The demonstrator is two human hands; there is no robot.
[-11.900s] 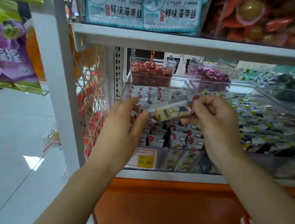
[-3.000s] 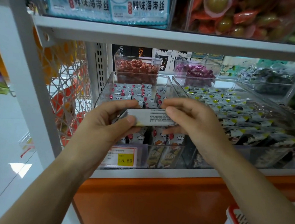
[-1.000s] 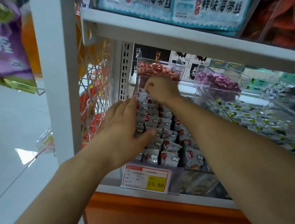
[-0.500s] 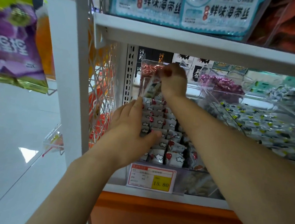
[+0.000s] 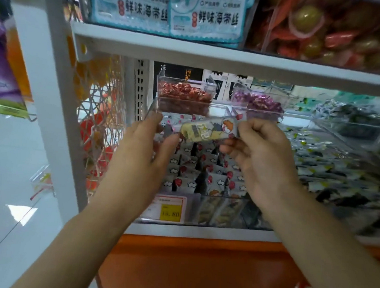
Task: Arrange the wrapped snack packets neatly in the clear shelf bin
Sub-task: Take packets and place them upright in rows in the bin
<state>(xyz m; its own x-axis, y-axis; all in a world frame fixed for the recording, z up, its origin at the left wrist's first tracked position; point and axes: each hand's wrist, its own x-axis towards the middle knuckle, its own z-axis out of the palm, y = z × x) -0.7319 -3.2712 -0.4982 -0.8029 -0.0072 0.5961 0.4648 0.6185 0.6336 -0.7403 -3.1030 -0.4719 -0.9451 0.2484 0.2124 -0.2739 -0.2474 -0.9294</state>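
1. My right hand [image 5: 258, 158] pinches the right end of a packet [image 5: 208, 129], fingers curled round it.
2. The packet lies level and lengthwise between my hands, held above the bin [image 5: 153, 106] and clear of the stock below.
3. My left hand [image 5: 142, 153] is wide, fingers straight. The thumb is at the packet's left end; I can't tell if it touches.
4. Rows of packets [image 5: 195, 174] stand in the bin under both hands.
5. A price tag [image 5: 170, 211] is on the bin front, below my left hand.
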